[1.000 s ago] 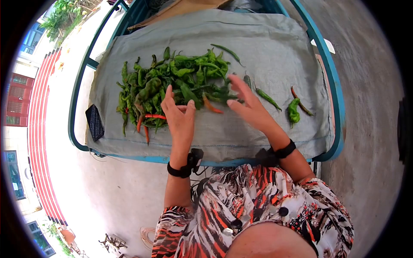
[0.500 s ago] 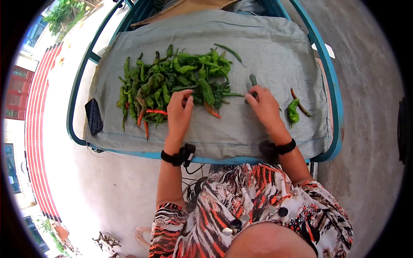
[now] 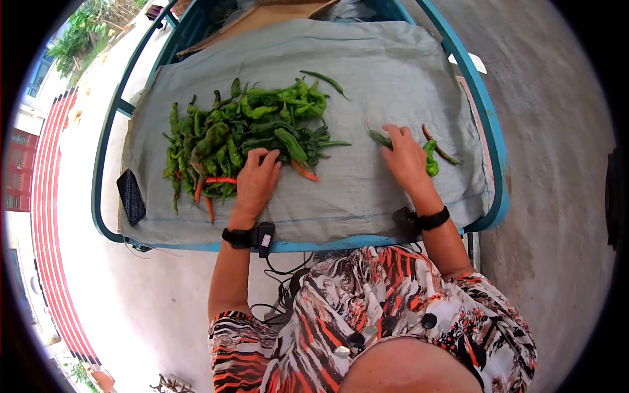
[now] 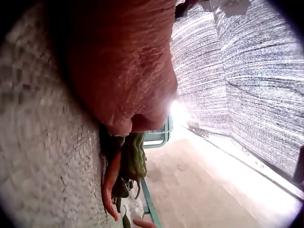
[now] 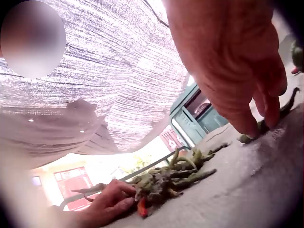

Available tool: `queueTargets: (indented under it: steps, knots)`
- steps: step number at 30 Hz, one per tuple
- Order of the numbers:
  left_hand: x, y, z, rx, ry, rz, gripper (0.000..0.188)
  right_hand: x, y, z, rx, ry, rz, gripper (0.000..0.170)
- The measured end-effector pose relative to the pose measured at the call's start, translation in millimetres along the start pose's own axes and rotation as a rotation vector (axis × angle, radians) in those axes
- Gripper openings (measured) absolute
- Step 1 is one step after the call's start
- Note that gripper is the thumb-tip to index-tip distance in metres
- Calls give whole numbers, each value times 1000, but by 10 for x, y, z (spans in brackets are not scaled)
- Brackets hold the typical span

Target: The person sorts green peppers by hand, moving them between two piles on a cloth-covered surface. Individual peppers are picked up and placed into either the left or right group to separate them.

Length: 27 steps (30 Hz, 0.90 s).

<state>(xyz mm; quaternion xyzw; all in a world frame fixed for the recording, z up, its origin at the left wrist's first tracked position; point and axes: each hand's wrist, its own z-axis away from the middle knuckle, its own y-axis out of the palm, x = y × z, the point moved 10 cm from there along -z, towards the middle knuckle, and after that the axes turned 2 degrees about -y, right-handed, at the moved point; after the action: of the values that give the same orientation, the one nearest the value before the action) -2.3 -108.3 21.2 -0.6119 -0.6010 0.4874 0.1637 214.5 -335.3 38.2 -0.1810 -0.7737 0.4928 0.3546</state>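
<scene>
A pile of green peppers [image 3: 216, 137] with a few red ones [image 3: 221, 180] lies on the left half of the grey cloth. At its near edge my left hand [image 3: 257, 183] has its fingers bent around a green pepper, partly hidden beneath them; an orange-red pepper [image 3: 305, 171] lies just right of that hand. My right hand [image 3: 407, 160] holds a green pepper [image 3: 380, 138] low against the cloth, its fingertips touching it in the right wrist view [image 5: 249, 137]. Beside this hand lie a twisted bright green pepper [image 3: 430, 157] and a dark reddish one [image 3: 445, 154].
A teal metal rail [image 3: 491, 144] borders the cloth [image 3: 354, 203]. One long green pepper [image 3: 325, 81] lies near the back of the pile, and a dark patterned item [image 3: 131, 196] is at the left edge. Brown cardboard [image 3: 262, 19] is behind.
Both hands were spread above the cloth a second ago and are now down on peppers. My right hand has shifted right with its pepper, closer to the twisted one. The head view has moved slightly.
</scene>
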Motion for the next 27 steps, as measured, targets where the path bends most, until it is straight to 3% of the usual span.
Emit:
queueTargets:
  steps: [5,9,15,19,20,24,27]
  knots:
    - [26,16,11,-5,-38,29,28,-54,-7,79,68,21,-59,26]
    - [28,21,12,-18,-27,17,27,-104,-382,-22,-51,27,-27,26]
    - [48,35,11,-21,-20,32,27,-691,-871,-277,-281,67,62,31]
    - [56,36,11,-21,-21,32,27,-1064,-772,-32,-77,244,154,49]
    - [49,29,12,-22,-21,36,27,-1204,-618,52,97,298,199,61]
    - [29,31,-15,-36,-23,46,27,-1112,-488,190,117,339,71,62]
    - [24,31,-9,-55,-11,52,27,-966,-173,219,326,318,17,62]
